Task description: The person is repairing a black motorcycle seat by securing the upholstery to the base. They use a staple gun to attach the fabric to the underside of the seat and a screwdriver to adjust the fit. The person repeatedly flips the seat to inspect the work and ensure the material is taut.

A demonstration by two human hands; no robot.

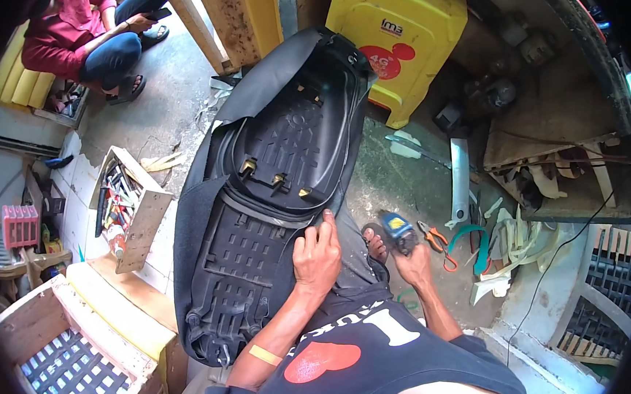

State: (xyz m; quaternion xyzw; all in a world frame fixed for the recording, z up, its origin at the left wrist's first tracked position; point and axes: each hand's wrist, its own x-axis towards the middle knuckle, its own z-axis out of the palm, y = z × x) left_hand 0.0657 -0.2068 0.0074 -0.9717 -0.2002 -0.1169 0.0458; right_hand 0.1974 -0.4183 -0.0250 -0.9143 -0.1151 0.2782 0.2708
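Observation:
A black motorcycle seat lies upside down across my lap, its ribbed plastic base facing up. Loose black cover material folds over its left side. At the right rim, my left hand is closed with its fingers on the edge of the cover; the fingertips are partly hidden. To the right of the seat, my right hand grips a blue and black staple gun with a yellow mark, held away from the rim. Orange-handled pliers lie on the floor beside that hand.
A wooden box of hand tools stands left of the seat. Beyond the seat is a yellow plastic stool. Material scraps and a metal strip lie at right. A person squats at far left, holding a phone.

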